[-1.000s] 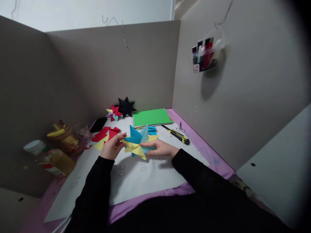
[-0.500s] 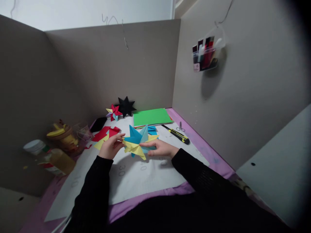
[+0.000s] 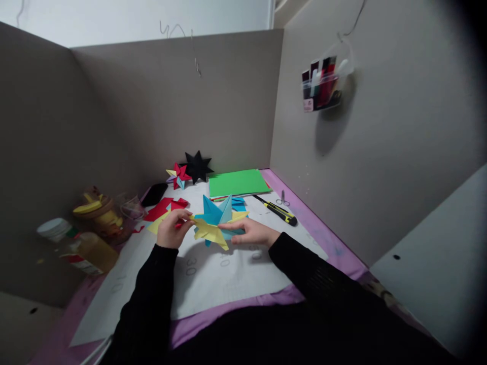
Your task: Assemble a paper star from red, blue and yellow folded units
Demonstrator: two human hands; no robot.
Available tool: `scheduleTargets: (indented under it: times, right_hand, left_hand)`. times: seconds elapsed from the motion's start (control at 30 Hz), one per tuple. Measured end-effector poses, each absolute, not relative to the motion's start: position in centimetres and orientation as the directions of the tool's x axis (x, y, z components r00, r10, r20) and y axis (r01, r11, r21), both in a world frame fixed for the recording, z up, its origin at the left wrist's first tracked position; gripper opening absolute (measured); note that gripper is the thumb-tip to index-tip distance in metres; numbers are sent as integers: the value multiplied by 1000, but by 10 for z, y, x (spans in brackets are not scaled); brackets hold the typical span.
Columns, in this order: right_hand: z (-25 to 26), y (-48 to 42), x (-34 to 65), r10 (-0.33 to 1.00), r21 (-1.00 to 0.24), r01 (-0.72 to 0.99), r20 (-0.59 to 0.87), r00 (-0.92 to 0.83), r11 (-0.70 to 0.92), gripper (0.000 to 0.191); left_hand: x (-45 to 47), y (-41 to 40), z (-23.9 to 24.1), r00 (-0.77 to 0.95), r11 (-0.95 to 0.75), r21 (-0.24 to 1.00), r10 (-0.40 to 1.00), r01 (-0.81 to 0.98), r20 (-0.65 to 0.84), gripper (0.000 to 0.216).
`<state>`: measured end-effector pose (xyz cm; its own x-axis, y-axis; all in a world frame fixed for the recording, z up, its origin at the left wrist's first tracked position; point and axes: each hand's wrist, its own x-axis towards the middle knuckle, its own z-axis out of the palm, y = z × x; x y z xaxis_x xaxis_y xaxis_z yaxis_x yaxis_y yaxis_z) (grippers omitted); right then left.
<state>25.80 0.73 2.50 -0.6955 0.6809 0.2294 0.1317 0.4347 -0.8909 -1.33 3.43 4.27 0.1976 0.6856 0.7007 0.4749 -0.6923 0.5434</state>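
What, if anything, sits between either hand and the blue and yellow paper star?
Nothing visible does. The left hand pinches a yellow point of the blue and yellow paper star and the right hand holds its opposite side. Red paper scraps lie beyond the left hand.

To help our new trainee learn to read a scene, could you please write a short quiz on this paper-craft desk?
1. True or false: the left hand and right hand both hold the blue-and-yellow paper star.
2. What colour is the top sheet of the paper stack behind that star? A orange, B green, C white.
3. Which yellow-and-black tool lies beside the small scissors?
Key: 1 true; 2 B; 3 the utility knife.
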Motion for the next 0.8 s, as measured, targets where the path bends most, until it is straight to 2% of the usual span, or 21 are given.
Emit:
scheduleTargets:
  times: [0.2,0.37,0.47,0.8]
  right_hand:
    - [26,6,256,683,-901,126,217,-698,415,64]
    - [24,7,257,671,-886,129,236,-703,446,61]
    - [23,7,257,675,-889,127,233,-700,439,61]
    - [25,7,256,672,-884,127,241,-700,450,60]
  left_hand:
    - [-14,41,32,132,-698,610,692,376,710,18]
    - [-11,35,44,292,-786,449,588,424,754,4]
    - [-11,32,49,327,-803,411,564,431,759,13]
    - [-14,32,52,358,-768,506,635,394,685,18]
